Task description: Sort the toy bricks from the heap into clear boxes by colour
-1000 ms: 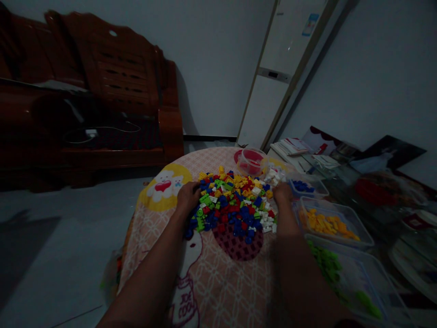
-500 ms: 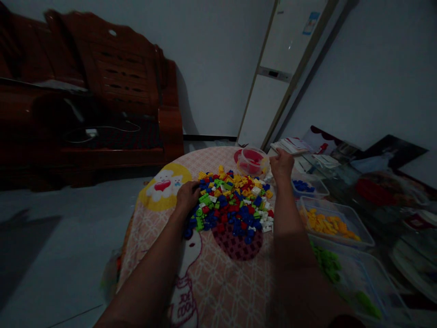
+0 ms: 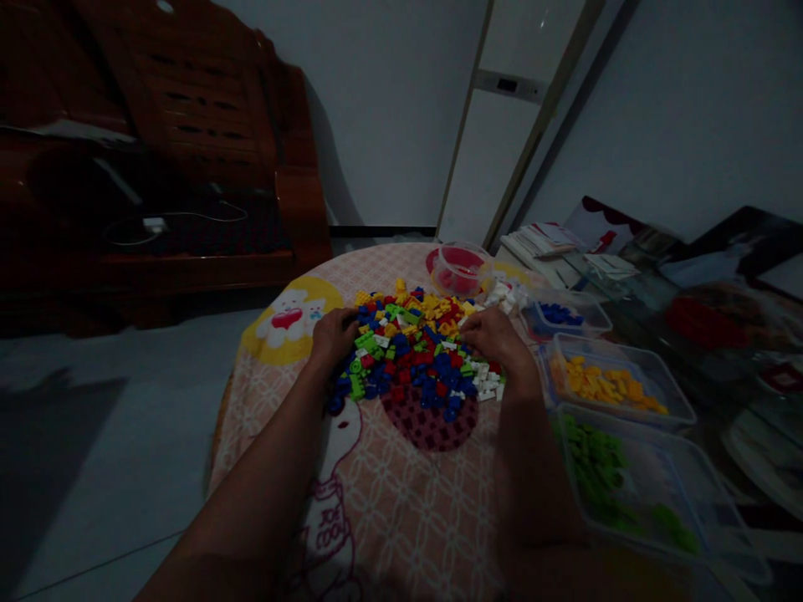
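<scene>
A heap of mixed toy building bricks (image 3: 407, 351) in blue, red, yellow, green and white lies on the patterned tablecloth (image 3: 414, 510). At the heap's left edge is my left hand (image 3: 335, 336), its fingers curled together against the bricks; whatever they hold is hidden. My right hand (image 3: 498, 336) reaches into the heap's right side with thumb and fingers pinched close to some white and yellow bricks. Too dark and small to name is anything between those fingertips. Beyond that hand sits a small group of white bricks (image 3: 502, 294).
Clear plastic boxes line the right: one with blue bricks (image 3: 560, 314), one with yellow bricks (image 3: 608, 386), one with green bricks (image 3: 595, 468). A round clear tub (image 3: 461, 272) holding red pieces stands at the back. A wooden bench (image 3: 207, 159) is behind, left.
My right hand has come from beside the back-right white bricks, down and left to the heap. My left hand stays at the heap's left edge. The view has tilted down slightly.
</scene>
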Motion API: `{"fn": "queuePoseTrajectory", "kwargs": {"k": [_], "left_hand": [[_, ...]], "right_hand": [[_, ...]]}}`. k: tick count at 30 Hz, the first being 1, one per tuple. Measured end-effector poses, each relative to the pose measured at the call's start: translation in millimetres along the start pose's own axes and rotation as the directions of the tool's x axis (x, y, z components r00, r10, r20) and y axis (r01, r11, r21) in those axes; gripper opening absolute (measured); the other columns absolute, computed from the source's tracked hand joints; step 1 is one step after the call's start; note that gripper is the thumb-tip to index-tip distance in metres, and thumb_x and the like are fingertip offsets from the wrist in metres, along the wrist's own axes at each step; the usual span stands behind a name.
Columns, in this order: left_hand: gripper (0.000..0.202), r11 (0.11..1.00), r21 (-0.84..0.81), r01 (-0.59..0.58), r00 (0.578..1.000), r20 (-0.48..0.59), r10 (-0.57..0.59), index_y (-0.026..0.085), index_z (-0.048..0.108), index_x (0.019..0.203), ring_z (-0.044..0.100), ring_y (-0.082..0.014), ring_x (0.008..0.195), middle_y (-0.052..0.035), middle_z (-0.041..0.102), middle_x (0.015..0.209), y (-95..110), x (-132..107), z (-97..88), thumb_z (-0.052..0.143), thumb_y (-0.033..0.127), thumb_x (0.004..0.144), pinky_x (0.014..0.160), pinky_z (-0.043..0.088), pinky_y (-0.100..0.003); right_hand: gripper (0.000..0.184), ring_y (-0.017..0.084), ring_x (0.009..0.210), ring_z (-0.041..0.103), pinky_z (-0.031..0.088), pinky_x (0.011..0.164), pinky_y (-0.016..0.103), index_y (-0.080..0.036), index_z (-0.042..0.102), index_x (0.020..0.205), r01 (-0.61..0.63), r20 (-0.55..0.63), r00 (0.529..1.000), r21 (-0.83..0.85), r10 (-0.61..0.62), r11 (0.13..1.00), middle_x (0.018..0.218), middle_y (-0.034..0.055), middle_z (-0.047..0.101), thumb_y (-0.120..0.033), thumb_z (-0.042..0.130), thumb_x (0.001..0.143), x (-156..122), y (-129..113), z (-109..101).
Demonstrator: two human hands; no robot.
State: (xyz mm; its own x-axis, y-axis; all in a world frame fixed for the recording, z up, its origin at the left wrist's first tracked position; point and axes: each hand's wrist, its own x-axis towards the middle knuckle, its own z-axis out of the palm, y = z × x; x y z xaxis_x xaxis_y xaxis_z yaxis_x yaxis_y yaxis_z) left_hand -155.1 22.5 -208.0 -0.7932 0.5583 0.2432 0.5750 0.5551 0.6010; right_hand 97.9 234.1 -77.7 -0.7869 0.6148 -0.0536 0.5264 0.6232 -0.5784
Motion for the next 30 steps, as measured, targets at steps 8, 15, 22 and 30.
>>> {"fn": "queuePoseTrajectory", "kwargs": {"k": [8,15,22,30], "left_hand": [[0.045,0.999,0.041,0.02,0.999,0.024,-0.021,0.018,0.083,0.131,0.074,-0.033,0.128,-0.0131,0.081,0.136,5.4,-0.2,-4.1,0.059,0.022,0.093,0.116,0.056,-0.045],[0.044,0.998,0.056,0.026,0.999,0.034,-0.028,0.019,0.083,0.131,0.074,-0.0315,0.128,-0.0125,0.081,0.135,7.3,-0.3,-5.2,0.06,0.024,0.094,0.115,0.056,-0.042],[0.044,0.998,0.045,0.054,0.998,0.028,-0.055,0.017,0.083,0.131,0.074,-0.0323,0.128,-0.0137,0.081,0.134,9.8,-0.5,-5.1,0.06,0.023,0.094,0.115,0.055,-0.042],[0.042,1.0,0.02,0.008,1.0,-0.012,-0.008,0.02,0.085,0.127,0.075,-0.033,0.125,-0.0131,0.083,0.131,3.9,-0.1,-1.1,0.061,0.022,0.092,0.114,0.058,-0.045]], "right_hand": [[0.009,0.011,0.051,0.057,0.041,0.055,0.021,-0.017,0.077,0.073,-0.025,0.339,0.94,-0.024,0.032,0.999,0.052,-0.0072,0.059,-0.01,0.082,0.076,-7.3,-1.8,4.1],[0.008,0.015,0.061,0.063,0.046,0.063,0.024,-0.016,0.079,0.076,-0.065,0.187,0.979,-0.105,0.084,0.992,0.059,-0.0014,0.066,-0.011,0.079,0.082,0.1,7.3,9.8],[0.02,0.01,0.045,0.059,0.045,0.044,0.018,-0.018,0.067,0.075,-0.109,0.179,0.983,0.395,0.04,0.912,0.057,-0.002,0.067,-0.017,0.066,0.095,5.8,24.9,10.5],[0.009,0.014,0.05,0.07,0.053,0.044,0.018,-0.016,0.072,0.092,-0.113,0.101,0.993,0.698,0.058,0.707,0.063,0.0002,0.074,-0.013,0.078,0.086,10.1,24.5,16.4]]}}
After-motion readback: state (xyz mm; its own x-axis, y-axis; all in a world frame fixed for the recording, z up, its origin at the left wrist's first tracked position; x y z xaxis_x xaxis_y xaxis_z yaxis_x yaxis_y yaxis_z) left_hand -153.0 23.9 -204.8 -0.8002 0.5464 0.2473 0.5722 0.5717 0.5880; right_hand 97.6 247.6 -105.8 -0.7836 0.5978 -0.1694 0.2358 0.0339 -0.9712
